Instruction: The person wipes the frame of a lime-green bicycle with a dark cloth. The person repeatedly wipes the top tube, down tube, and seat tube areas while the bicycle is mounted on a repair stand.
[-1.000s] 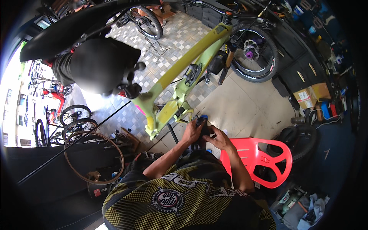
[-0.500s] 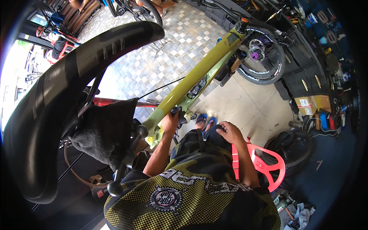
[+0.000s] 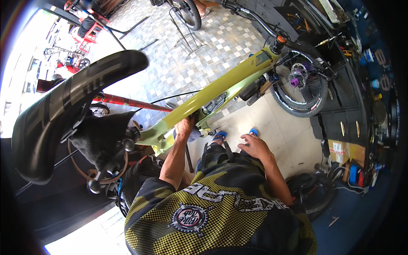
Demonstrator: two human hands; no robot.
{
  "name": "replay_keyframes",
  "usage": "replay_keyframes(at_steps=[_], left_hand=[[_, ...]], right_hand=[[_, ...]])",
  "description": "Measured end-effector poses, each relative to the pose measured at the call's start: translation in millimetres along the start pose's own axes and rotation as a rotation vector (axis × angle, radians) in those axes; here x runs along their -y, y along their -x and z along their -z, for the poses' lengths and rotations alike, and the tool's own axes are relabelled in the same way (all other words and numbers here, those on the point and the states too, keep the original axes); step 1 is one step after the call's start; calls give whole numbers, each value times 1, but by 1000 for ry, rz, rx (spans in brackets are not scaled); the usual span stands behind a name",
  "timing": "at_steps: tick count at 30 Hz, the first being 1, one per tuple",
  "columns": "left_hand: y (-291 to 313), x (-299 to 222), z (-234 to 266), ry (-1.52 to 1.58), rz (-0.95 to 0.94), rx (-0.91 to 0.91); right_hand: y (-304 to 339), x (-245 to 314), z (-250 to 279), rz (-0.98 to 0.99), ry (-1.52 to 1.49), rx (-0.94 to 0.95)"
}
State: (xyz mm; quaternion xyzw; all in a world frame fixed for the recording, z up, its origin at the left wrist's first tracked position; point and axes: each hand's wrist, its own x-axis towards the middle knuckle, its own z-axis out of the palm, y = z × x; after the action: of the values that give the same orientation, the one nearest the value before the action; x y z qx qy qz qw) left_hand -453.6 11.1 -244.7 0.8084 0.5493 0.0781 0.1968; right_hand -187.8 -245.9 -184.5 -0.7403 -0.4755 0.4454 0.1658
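A yellow-green bicycle frame [image 3: 221, 92] slants across the view in front of me, its black saddle [image 3: 78, 100] at the left. My left hand [image 3: 184, 127] reaches up to the frame's underside near its lower left end, and its fingertips are hidden behind the tube. A bluish-grey, cloth-like piece [image 3: 194, 135] shows beside that hand; I cannot make out what it is. My right hand [image 3: 255, 147] hovers by my thigh, fingers loosely bent and apart, holding nothing. Black cloth [image 3: 100, 136] hangs below the saddle, beside a red bar [image 3: 127, 102].
A front wheel [image 3: 299, 83] with a purple hub stands by dark cabinets [image 3: 344, 100] on the right. A cardboard box [image 3: 346, 152] and a loose tyre [image 3: 312, 193] lie lower right. Other bicycles [image 3: 187, 15] are across the tiled floor [image 3: 170, 59].
The view has shifted, so the saddle looks smaller and the frame sits farther right. My right hand has come off my thigh. The pink-red chair has left the view.
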Motion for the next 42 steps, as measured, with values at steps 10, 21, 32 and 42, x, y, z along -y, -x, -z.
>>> replay_keyframes(at_steps=[10,21,32,42], left_hand=[[59,44,-49,189,917,-599],[60,-29,-9,341,456,-444],[6,-9,-32,320,518,-215],[32,16,-18,1776,775,-816]], right_hand=[[44,-153,107,-118,304,221],[-11,-132,135,36,263,204],[-13,-105,101,58,400,335],[-50,-47,92,108,388,275]])
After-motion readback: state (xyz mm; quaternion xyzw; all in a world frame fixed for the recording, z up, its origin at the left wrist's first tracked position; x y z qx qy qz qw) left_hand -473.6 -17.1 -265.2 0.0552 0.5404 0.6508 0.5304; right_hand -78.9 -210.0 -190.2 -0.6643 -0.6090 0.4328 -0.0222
